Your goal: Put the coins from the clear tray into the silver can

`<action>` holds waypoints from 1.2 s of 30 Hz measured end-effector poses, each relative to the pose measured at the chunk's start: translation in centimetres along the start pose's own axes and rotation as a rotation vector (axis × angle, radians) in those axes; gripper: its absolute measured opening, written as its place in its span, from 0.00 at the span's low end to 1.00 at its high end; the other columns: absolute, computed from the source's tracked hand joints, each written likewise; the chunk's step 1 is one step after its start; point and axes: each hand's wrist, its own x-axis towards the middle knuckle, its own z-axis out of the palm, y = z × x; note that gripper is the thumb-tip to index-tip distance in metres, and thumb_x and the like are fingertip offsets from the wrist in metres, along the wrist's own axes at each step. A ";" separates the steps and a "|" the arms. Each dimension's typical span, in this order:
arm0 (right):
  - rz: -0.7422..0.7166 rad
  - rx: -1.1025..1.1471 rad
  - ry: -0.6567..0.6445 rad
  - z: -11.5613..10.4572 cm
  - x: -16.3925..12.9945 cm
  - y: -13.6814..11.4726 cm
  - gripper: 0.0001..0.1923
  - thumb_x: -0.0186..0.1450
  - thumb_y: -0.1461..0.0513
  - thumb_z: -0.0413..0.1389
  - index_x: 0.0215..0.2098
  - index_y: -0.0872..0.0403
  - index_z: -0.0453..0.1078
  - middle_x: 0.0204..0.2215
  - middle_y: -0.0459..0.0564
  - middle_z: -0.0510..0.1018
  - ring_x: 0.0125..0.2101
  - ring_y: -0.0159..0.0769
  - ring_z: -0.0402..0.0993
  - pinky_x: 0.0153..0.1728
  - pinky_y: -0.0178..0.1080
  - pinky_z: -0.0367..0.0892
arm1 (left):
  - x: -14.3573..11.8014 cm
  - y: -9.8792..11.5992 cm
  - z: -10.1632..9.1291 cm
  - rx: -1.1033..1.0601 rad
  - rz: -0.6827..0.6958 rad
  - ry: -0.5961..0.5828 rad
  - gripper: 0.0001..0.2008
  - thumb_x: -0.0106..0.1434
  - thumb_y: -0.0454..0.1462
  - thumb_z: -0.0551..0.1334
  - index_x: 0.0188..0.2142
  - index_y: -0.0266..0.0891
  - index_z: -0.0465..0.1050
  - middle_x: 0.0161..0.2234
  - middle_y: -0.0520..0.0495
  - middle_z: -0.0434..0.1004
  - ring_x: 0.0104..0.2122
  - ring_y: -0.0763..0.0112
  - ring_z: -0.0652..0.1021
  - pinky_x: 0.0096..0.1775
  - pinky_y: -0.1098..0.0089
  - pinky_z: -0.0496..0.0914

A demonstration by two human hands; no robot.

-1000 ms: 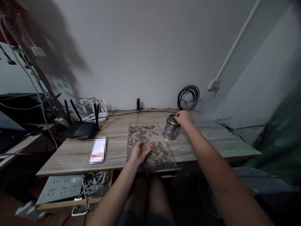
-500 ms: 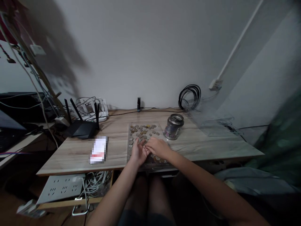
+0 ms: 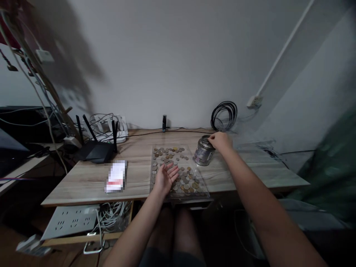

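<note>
My left hand (image 3: 166, 180) is held palm up over the coins, its fingers spread; no coin can be made out on the palm. At the lid of a round metal money tin (image 3: 204, 154), my right hand (image 3: 221, 141) has thumb and fingertips pinched together. Whatever is between those fingertips is too small to make out. The tin stands upright, with a raised rim on its lid. Many silver and brass-coloured coins (image 3: 185, 178) lie scattered on a clear plastic sheet (image 3: 185, 157) to its left.
A phone (image 3: 116, 176) lies left of the coins. Behind it sit a black router (image 3: 97, 151) and white networking gear (image 3: 121, 133). A small dark bottle (image 3: 164, 122) and coiled black cable (image 3: 224, 115) are by the wall. An open drawer (image 3: 69, 222) below holds a power strip and cables.
My right hand has left my left palm and moved right and up to the tin's lid, uncovering coins. My left hand stays in place, its fingers now more spread.
</note>
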 end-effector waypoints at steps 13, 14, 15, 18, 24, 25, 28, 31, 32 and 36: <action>-0.822 0.300 -0.716 5.8 -12.3 -6.0 0.25 0.44 0.61 0.62 0.41 0.56 0.67 0.32 0.48 0.71 0.31 0.33 0.65 0.30 0.33 0.60 | -0.5 -0.3 0.5 0.097 0.306 0.162 0.13 0.57 0.41 0.51 0.32 0.36 0.70 0.36 0.42 0.74 0.32 0.70 0.74 0.30 0.72 0.66; -0.800 0.308 -0.745 5.9 -12.3 -5.8 0.24 0.45 0.62 0.62 0.40 0.57 0.67 0.29 0.46 0.70 0.29 0.32 0.65 0.28 0.32 0.60 | -0.5 -0.3 0.5 0.101 0.282 0.167 0.12 0.57 0.40 0.51 0.31 0.35 0.70 0.36 0.43 0.74 0.32 0.70 0.73 0.29 0.72 0.66; -0.780 0.312 -0.772 6.0 -12.2 -5.7 0.23 0.45 0.63 0.62 0.39 0.57 0.67 0.27 0.45 0.69 0.27 0.31 0.64 0.27 0.31 0.59 | -0.4 -0.3 0.5 0.105 0.262 0.168 0.12 0.57 0.39 0.52 0.31 0.35 0.70 0.36 0.43 0.74 0.32 0.71 0.73 0.29 0.72 0.66; -0.761 0.338 -0.802 5.8 -12.3 -5.3 0.18 0.45 0.64 0.61 0.35 0.58 0.68 0.25 0.44 0.69 0.25 0.28 0.63 0.25 0.30 0.58 | -0.2 -0.3 0.4 0.120 0.231 0.158 0.11 0.56 0.39 0.53 0.32 0.35 0.70 0.36 0.43 0.73 0.31 0.71 0.73 0.29 0.72 0.66; -0.818 0.397 -0.923 5.9 -13.5 -4.9 0.08 0.45 0.69 0.57 0.26 0.58 0.69 0.21 0.42 0.68 0.23 0.26 0.62 0.23 0.29 0.57 | 0.3 -0.7 0.1 0.154 0.210 0.147 0.11 0.54 0.38 0.54 0.33 0.35 0.71 0.35 0.44 0.74 0.30 0.72 0.73 0.30 0.72 0.67; -0.802 0.402 -0.945 5.9 -13.6 -4.8 0.08 0.45 0.69 0.57 0.26 0.58 0.69 0.20 0.42 0.68 0.22 0.26 0.62 0.23 0.28 0.57 | 0.3 -0.8 0.1 0.158 0.209 0.144 0.11 0.54 0.38 0.55 0.33 0.35 0.71 0.35 0.44 0.74 0.30 0.72 0.73 0.30 0.72 0.67; -0.726 0.395 -0.976 5.9 -13.6 -4.6 0.13 0.45 0.69 0.56 0.31 0.58 0.70 0.19 0.40 0.67 0.20 0.26 0.61 0.20 0.28 0.55 | 0.2 -0.8 0.2 0.172 0.205 0.146 0.10 0.54 0.37 0.55 0.33 0.35 0.71 0.35 0.44 0.73 0.30 0.73 0.73 0.29 0.73 0.67; -0.739 0.350 -1.012 5.7 -13.3 -4.5 0.13 0.45 0.69 0.56 0.31 0.57 0.70 0.18 0.40 0.67 0.19 0.25 0.61 0.19 0.28 0.54 | 0.1 -0.8 0.3 0.177 0.208 0.155 0.10 0.53 0.37 0.55 0.32 0.35 0.71 0.34 0.45 0.73 0.29 0.73 0.73 0.29 0.74 0.67; -0.760 0.335 -1.016 5.7 -13.2 -4.6 0.13 0.45 0.69 0.56 0.30 0.56 0.71 0.18 0.40 0.67 0.19 0.25 0.61 0.19 0.28 0.53 | 0.1 -0.7 0.3 0.176 0.210 0.156 0.10 0.53 0.37 0.55 0.32 0.35 0.71 0.34 0.45 0.73 0.29 0.73 0.73 0.29 0.74 0.67; -0.845 0.289 -1.008 5.4 -12.6 -5.1 0.11 0.43 0.70 0.56 0.27 0.56 0.71 0.18 0.40 0.67 0.20 0.25 0.60 0.19 0.27 0.53 | 0.2 -0.8 0.2 0.186 0.194 0.150 0.09 0.52 0.37 0.56 0.32 0.35 0.70 0.34 0.45 0.74 0.29 0.73 0.73 0.29 0.73 0.67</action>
